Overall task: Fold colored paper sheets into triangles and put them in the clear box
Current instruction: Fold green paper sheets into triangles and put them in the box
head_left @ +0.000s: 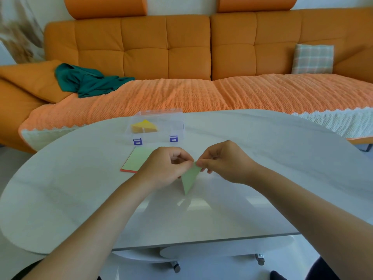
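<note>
Between both hands' closed grips, green triangle (190,178).

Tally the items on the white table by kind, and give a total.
Folded green triangle, pinched by left hand and right hand: 1
Stack of flat sheets: 1
Clear box: 1
Folded yellow triangle in the box: 1
Total: 4
</note>
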Motion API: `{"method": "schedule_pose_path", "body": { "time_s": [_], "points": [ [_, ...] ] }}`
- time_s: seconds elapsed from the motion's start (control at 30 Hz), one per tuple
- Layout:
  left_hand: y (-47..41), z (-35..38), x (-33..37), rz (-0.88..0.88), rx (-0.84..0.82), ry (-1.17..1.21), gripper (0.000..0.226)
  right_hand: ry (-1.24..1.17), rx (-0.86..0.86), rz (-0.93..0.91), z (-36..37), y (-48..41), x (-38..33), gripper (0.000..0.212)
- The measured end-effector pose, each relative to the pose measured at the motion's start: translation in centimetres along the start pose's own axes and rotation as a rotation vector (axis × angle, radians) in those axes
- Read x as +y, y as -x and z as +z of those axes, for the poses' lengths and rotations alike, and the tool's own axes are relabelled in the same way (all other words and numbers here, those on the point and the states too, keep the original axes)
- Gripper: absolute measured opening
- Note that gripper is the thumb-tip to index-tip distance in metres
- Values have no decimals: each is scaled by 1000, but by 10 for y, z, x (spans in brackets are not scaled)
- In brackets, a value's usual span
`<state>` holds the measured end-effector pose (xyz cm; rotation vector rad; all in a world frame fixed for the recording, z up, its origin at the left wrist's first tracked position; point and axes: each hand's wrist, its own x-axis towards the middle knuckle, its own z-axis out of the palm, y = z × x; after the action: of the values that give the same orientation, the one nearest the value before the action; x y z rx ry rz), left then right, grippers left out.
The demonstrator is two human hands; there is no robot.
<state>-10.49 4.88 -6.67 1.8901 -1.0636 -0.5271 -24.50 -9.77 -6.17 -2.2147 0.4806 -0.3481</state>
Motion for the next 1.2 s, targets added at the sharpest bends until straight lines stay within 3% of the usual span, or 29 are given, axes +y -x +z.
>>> {"method": "schedule_pose_path", "body": {
  "time_s": [0.27, 0.4, 0.53, 0.67, 0.8, 0.93, 1.03, 1.1, 1.2],
  "points": [
    [0, 4, 4, 62, -19, -151, 23, 55, -43, 4, 2, 1, -4, 13],
    [-2, -2, 5, -18, -48, -28, 23, 26, -13, 12, -2, 0, -4, 11],
    [-5, -17, 0, -86, -55, 47, 18, -15, 127, 54, -8, -2, -2, 14],
    [-5, -26, -11, -123, 49, 56, 18, -87, 250, 130, -19, -2, 2, 16],
    [-4, -9, -6, -76, 131, 285, 15, -233, 187, 149, -11, 1, -3, 13],
    [-4, 6, -3, -69, 223, 301, 11, -335, 154, 160, 1, 0, -6, 14],
    [-2, 9, 0, -113, 238, 366, 11, -219, 130, 155, 4, 0, -4, 16],
    [-2, 11, -2, -94, 218, 245, 10, -93, 123, 125, 6, 2, -3, 16],
    [1, 15, -2, -45, 109, 93, 12, -96, 121, 73, 11, 3, -3, 11]
  ]
}}
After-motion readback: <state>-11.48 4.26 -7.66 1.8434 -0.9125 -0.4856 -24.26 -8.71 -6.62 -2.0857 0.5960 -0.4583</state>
